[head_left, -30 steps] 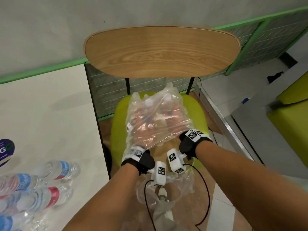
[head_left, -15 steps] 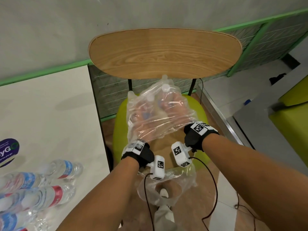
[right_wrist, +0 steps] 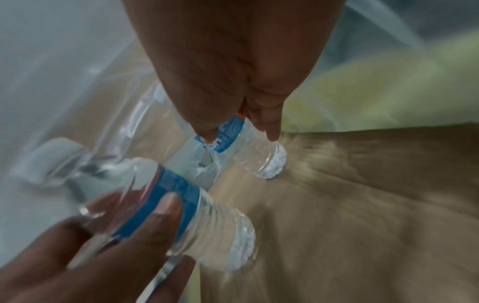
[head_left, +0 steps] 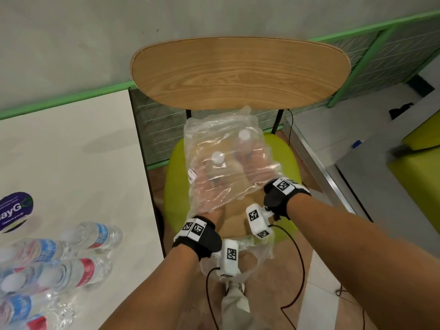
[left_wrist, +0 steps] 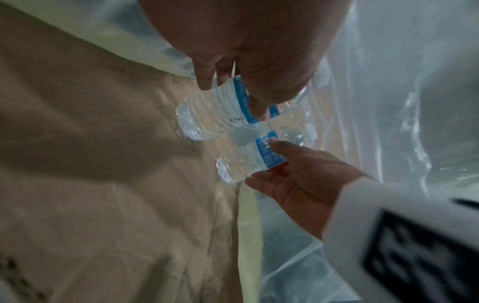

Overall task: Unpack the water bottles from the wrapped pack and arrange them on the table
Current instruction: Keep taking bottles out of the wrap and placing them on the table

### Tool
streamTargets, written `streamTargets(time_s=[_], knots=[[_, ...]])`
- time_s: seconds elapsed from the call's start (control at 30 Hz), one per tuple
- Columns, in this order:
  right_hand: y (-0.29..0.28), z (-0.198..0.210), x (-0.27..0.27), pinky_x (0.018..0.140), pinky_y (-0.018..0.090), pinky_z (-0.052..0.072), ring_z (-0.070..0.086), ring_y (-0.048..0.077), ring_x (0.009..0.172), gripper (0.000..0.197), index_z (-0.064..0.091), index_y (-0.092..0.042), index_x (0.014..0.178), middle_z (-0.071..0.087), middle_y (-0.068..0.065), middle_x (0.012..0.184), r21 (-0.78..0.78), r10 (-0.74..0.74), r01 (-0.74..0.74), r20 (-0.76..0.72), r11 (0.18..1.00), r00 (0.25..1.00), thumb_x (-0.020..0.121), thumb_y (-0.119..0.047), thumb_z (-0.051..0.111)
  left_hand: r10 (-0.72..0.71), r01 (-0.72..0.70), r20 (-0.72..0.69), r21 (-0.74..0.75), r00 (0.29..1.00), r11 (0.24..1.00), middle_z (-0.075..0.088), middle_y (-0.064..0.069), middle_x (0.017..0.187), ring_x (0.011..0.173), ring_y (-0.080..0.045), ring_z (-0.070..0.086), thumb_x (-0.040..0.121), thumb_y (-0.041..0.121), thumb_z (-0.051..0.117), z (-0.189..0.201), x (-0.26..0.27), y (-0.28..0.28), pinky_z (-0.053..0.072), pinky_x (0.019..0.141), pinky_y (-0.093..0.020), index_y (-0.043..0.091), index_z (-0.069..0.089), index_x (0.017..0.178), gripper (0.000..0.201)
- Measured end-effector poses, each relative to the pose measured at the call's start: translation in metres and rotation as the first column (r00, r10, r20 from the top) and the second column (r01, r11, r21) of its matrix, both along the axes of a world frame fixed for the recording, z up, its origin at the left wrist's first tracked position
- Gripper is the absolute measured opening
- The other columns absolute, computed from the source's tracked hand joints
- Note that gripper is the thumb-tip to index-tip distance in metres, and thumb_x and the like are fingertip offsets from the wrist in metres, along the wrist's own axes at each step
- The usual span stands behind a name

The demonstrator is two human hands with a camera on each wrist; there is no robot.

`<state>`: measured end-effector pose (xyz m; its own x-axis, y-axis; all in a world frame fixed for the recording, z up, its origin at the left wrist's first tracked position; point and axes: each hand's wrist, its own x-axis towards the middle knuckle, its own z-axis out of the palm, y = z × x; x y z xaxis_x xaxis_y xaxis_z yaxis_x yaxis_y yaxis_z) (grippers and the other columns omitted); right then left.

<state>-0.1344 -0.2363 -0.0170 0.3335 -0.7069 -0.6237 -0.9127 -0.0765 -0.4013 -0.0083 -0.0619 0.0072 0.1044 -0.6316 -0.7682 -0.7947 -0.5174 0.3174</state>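
Bottles already unpacked lie on their sides on the table, left of the chair, bunched near its front edge. Risk noted: loose, lying flat, they could roll off if knocked.

Wrapped pack sits on the chair seat, both hands reaching inside the clear film. Left hand is curled round one bottle at its blue label; that bottle stands on the cardboard base. Right hand, to the right inside the pack, is clamped on a second bottle the same way.

Judged hazards: film draped over both wrists may snag on withdrawal and drag the pack off the seat. Wrist-camera cables hang near the wrap's opening and could catch. Thin bottles may slip if squeezed at the label.
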Motion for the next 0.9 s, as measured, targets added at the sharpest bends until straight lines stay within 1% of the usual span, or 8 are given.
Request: streamTargets(time_s=[0.1,0.23,0.4,0.53,0.6,0.67,0.73,0.9], knots=[[0.021,-0.011,-0.024,0.099,0.015,0.031,0.033,0.023,0.143,0.068,0.020,-0.006,0.155,0.027,0.004,0.157,0.212,0.077,-0.065,-0.050,0.975,0.996,0.099,-0.013,0.056,0.038,-0.040,0.104,0.013,0.994,0.999,0.048,-0.012,0.145,0.128,-0.027,0.051,0.089,0.014,0.059,0.000,0.003,0.002,0.047,0.098,-0.026,0.022,0.036,0.151,0.067],[0.060,-0.026,-0.026,0.104,0.034,0.039,0.048,0.024,0.130,0.051,0.031,-0.030,0.149,0.041,0.000,0.150,0.112,0.358,-0.343,-0.172,0.933,0.918,0.102,-0.025,0.049,0.033,-0.040,0.142,0.045,0.989,0.998,0.047,-0.010,0.145,0.126,-0.026,0.052,0.085,0.018,0.060,-0.001,0.016,-0.003,0.047,0.093,-0.026,0.020,0.044,0.147,0.064],[0.103,-0.001,-0.026,0.070,0.033,0.044,0.058,0.018,0.071,0.029,0.064,-0.014,0.090,0.062,-0.001,0.075,-0.219,0.218,-0.175,0.186,0.960,0.958,0.105,-0.022,0.040,0.049,-0.053,0.155,0.017,0.987,0.998,0.056,-0.012,0.133,0.108,-0.027,0.058,0.079,0.016,0.063,-0.001,0.024,-0.009,0.050,0.086,-0.029,0.019,0.054,0.139,0.060],[0.119,0.004,-0.039,0.056,0.011,0.037,0.052,0.001,0.058,0.023,0.062,-0.018,0.088,0.056,-0.005,0.072,-0.163,0.056,-0.002,0.330,0.987,0.942,0.102,-0.031,0.050,-0.030,0.032,0.082,-0.028,0.996,0.999,0.045,-0.008,0.145,0.116,-0.030,0.057,0.077,0.012,0.065,-0.019,0.021,0.002,0.052,0.082,-0.028,0.035,0.032,0.151,0.085],[0.125,0.007,-0.043,0.049,0.011,0.034,0.051,-0.002,0.049,0.018,0.055,-0.022,0.083,0.047,-0.009,0.062,-0.153,0.020,0.044,0.396,0.987,0.918,0.101,-0.027,0.055,0.034,-0.032,0.048,-0.046,0.998,0.998,0.047,-0.006,0.144,0.122,-0.031,0.055,0.082,0.017,0.062,-0.032,0.010,0.005,0.050,0.096,-0.034,0.025,0.044,0.144,0.065],[0.130,0.003,-0.049,0.053,0.020,0.036,0.051,0.007,0.052,0.025,0.055,-0.009,0.091,0.051,0.001,0.064,-0.149,-0.005,0.070,0.396,0.986,0.918,0.099,-0.033,0.056,0.161,-0.149,0.066,-0.168,0.985,0.975,0.057,-0.012,0.135,0.123,-0.030,0.055,0.100,0.018,0.045,-0.037,-0.003,0.010,0.040,0.106,-0.034,0.010,0.061,0.119,0.026],[0.135,-0.003,-0.056,0.059,0.033,0.039,0.050,0.015,0.062,0.035,0.053,-0.006,0.090,0.053,0.006,0.075,-0.204,0.002,0.070,0.333,0.976,0.943,0.097,-0.040,0.056,0.240,-0.202,0.044,-0.404,0.970,0.892,0.064,-0.014,0.123,0.118,-0.031,0.057,0.104,0.024,0.037,-0.041,-0.012,0.014,0.036,0.105,-0.037,0.007,0.062,0.123,0.035],[0.161,0.001,-0.068,0.081,0.042,0.056,0.066,0.018,0.094,0.046,0.048,-0.020,0.117,0.067,-0.001,0.105,-0.206,-0.008,0.097,0.392,0.974,0.920,0.084,-0.044,0.069,0.271,-0.391,-0.283,-0.708,0.920,0.588,0.069,-0.002,0.111,0.104,-0.017,0.062,0.087,0.027,0.068,-0.052,-0.014,0.043,0.049,0.091,-0.033,0.016,0.070,0.111,0.027]])
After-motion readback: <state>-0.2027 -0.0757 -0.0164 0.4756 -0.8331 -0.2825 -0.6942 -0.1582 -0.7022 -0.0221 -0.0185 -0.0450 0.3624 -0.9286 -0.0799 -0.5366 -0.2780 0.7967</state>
